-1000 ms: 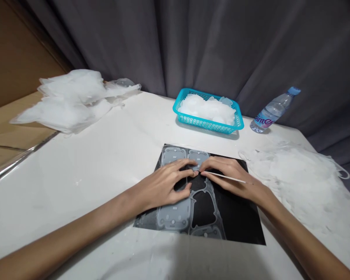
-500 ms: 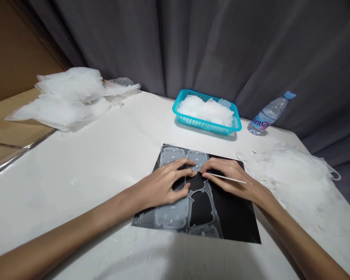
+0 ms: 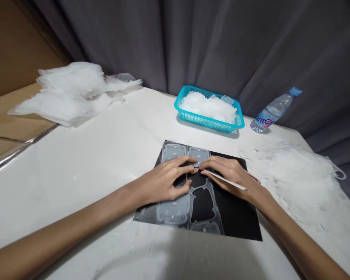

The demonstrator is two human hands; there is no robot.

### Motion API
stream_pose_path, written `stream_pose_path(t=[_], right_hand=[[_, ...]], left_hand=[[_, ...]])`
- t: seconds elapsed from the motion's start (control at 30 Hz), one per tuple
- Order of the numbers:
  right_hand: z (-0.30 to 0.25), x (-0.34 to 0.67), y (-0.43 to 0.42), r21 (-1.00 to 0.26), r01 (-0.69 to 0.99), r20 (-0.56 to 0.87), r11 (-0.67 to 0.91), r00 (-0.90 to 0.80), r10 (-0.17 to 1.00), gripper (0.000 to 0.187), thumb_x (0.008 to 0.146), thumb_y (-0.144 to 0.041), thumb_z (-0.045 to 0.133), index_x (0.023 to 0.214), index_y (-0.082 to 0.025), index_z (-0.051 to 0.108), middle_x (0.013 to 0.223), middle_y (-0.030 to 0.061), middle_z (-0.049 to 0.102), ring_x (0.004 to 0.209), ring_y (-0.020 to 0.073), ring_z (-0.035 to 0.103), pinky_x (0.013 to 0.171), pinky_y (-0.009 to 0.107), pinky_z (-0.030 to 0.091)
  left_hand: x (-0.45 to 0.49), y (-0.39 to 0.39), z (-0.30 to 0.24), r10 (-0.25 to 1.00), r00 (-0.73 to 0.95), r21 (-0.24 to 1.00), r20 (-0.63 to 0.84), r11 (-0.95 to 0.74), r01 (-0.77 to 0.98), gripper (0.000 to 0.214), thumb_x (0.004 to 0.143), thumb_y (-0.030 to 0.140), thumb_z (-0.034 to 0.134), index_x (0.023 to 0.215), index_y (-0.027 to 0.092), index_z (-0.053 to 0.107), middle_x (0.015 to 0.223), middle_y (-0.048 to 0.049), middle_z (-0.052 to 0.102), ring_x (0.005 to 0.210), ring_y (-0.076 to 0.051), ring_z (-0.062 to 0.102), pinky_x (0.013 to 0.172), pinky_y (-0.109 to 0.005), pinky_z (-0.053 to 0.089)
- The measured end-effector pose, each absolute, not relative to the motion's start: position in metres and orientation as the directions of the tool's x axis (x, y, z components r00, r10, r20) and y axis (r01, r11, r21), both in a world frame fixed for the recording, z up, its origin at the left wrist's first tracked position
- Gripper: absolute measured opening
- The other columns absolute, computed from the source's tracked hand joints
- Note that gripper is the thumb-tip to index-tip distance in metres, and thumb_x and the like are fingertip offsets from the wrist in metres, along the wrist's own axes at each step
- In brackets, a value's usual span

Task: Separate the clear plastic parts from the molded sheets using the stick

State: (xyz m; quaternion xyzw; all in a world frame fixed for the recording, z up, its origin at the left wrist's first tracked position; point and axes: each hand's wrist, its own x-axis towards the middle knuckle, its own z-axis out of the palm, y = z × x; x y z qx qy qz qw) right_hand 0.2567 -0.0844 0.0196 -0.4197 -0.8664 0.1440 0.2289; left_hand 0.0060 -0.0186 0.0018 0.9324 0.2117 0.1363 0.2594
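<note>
A translucent plastic sheet with rounded panel shapes [image 3: 173, 210] lies on a black mat [image 3: 239, 221]. My left hand [image 3: 170, 179] rests over the sheet with its fingers apart, pressing it down near the upper middle. My right hand [image 3: 229, 173] is closed in a pinch round a slim white stick-like tool [image 3: 229, 181]. Its tip meets the sheet just beside my left fingertips, where my fingers partly hide it. Below them, a panel-shaped opening with a thin translucent rim [image 3: 214, 206] shows the black mat through it.
A turquoise basket [image 3: 210, 123] of white translucent pieces stands behind the mat. To its right is a water bottle [image 3: 272, 112]. White translucent scraps [image 3: 297, 175] are heaped at the right, and stacked translucent sheets [image 3: 70, 93] lie at the far left near cardboard [image 3: 14, 103].
The white tool has turned slightly in my right hand and shows a broader side. My left hand stays in nearly the same place on the sheet. The whole view has shifted a little.
</note>
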Motion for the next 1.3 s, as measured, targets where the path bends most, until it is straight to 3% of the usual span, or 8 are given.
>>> stream_pose_path(t=[0.33, 0.57, 0.67, 0.77, 0.87, 1.03, 1.17, 1.3], right_hand=[[0.018, 0.257, -0.086, -0.247, 0.732, 0.282, 0.635, -0.572, 0.77, 0.015, 0.109, -0.022, 0.049, 0.114, -0.018, 0.063, 0.107, 0.0111, 0.074, 0.1, 0.0235, 0.074, 0.083, 0.034, 0.06], [-0.012, 0.26, -0.082, -0.038, 0.786, 0.386, 0.618, -0.558, 0.734, 0.031, 0.108, -0.023, 0.051, 0.137, -0.015, 0.06, 0.12, 0.0158, 0.071, 0.11, 0.0272, 0.072, 0.085, 0.037, 0.062], [-0.005, 0.253, -0.082, -0.079, 0.796, 0.41, 0.601, -0.523, 0.747, 0.026, 0.109, -0.023, 0.049, 0.126, -0.014, 0.066, 0.111, 0.0145, 0.073, 0.103, 0.0267, 0.071, 0.086, 0.04, 0.062], [0.004, 0.243, -0.086, -0.186, 0.808, 0.449, 0.558, -0.436, 0.78, 0.02, 0.108, -0.022, 0.052, 0.119, -0.014, 0.067, 0.106, 0.0126, 0.074, 0.098, 0.0252, 0.07, 0.086, 0.039, 0.061], [0.011, 0.232, -0.093, -0.271, 0.816, 0.462, 0.512, -0.356, 0.812, 0.017, 0.107, -0.02, 0.054, 0.116, -0.016, 0.067, 0.107, 0.0113, 0.075, 0.098, 0.025, 0.068, 0.089, 0.041, 0.059], [0.017, 0.216, -0.102, -0.271, 0.843, 0.44, 0.465, -0.322, 0.838, 0.02, 0.108, -0.02, 0.048, 0.117, -0.018, 0.066, 0.108, 0.0125, 0.074, 0.095, 0.0253, 0.068, 0.085, 0.041, 0.056], [0.018, 0.208, -0.107, -0.257, 0.855, 0.418, 0.451, -0.322, 0.849, 0.021, 0.108, -0.021, 0.046, 0.112, -0.018, 0.066, 0.106, 0.0133, 0.075, 0.093, 0.0262, 0.067, 0.083, 0.04, 0.055], [0.018, 0.221, -0.095, -0.493, 0.811, 0.334, 0.314, -0.156, 0.93, 0.018, 0.107, -0.026, 0.05, 0.107, -0.02, 0.067, 0.104, 0.009, 0.075, 0.092, 0.0238, 0.07, 0.082, 0.037, 0.053]], left_hand=[[0.007, -0.018, -0.002, 0.465, 0.866, 0.564, 0.182, -0.771, 0.295, 0.033, 0.097, 0.026, 0.059, 0.127, 0.019, 0.071, 0.153, -0.0122, 0.057, 0.139, -0.031, 0.058, 0.119, -0.048, 0.047], [0.005, -0.021, 0.0, 0.445, 0.845, 0.507, 0.297, -0.823, 0.256, 0.027, 0.102, 0.026, 0.055, 0.123, 0.019, 0.071, 0.15, -0.015, 0.056, 0.133, -0.03, 0.06, 0.113, -0.046, 0.049], [0.01, -0.033, 0.011, 0.608, 0.734, 0.536, 0.302, -0.745, 0.397, 0.026, 0.104, 0.034, 0.053, 0.106, 0.019, 0.074, 0.106, -0.0088, 0.072, 0.097, -0.024, 0.069, 0.094, -0.04, 0.053], [0.017, -0.044, 0.018, 0.776, 0.63, 0.717, 0.032, -0.458, 0.526, 0.041, 0.106, 0.048, 0.049, 0.09, 0.02, 0.074, 0.075, 0.0, 0.069, 0.068, -0.018, 0.063, 0.071, -0.031, 0.049], [0.023, -0.047, 0.016, 0.821, 0.556, 0.846, -0.132, -0.199, 0.495, 0.05, 0.104, 0.058, 0.048, 0.086, 0.021, 0.076, 0.075, 0.0002, 0.073, 0.07, -0.018, 0.065, 0.067, -0.028, 0.045], [0.025, -0.04, 0.006, 0.836, 0.531, 0.981, -0.138, 0.043, 0.187, 0.039, 0.093, 0.055, 0.069, 0.091, 0.017, 0.079, 0.089, -0.0046, 0.079, 0.075, -0.018, 0.068, 0.075, -0.027, 0.051], [0.027, -0.039, 0.005, 0.844, 0.521, 0.99, -0.13, 0.084, 0.111, 0.036, 0.09, 0.051, 0.073, 0.082, 0.016, 0.077, 0.082, -0.0053, 0.078, 0.073, -0.017, 0.068, 0.074, -0.026, 0.053], [0.026, -0.039, 0.009, 0.854, 0.5, 0.987, -0.142, 0.08, 0.142, 0.022, 0.088, 0.036, 0.072, 0.079, 0.016, 0.075, 0.072, -0.0032, 0.075, 0.07, -0.016, 0.068, 0.07, -0.026, 0.053]])
